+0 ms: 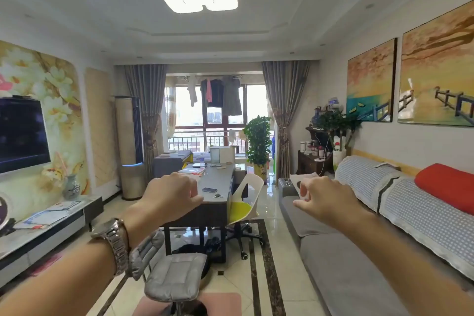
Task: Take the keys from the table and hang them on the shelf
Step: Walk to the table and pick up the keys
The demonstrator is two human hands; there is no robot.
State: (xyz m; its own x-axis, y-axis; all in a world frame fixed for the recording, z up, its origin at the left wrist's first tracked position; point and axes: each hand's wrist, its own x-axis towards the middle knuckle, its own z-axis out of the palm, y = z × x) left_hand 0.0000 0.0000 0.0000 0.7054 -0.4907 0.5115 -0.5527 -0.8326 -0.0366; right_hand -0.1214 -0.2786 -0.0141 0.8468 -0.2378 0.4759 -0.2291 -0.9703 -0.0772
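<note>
A small bunch of keys (218, 196) lies on the grey table (218, 182) near its front edge, just right of a dark phone (209, 190). My left hand (170, 196), with a metal watch on the wrist, is raised in front of the table with fingers loosely curled and nothing in it. My right hand (324, 199) is held out to the right at the same height, fingers bent and apart, holding nothing. Both hands are well short of the keys. A dark shelf unit (311, 159) with bottles and plants stands at the far right wall.
A grey cushioned stool (175, 279) stands close in front of me. A white chair with a yellow seat (245, 202) sits at the table's right. A grey sofa (359, 251) runs along the right, a TV cabinet (46, 233) along the left.
</note>
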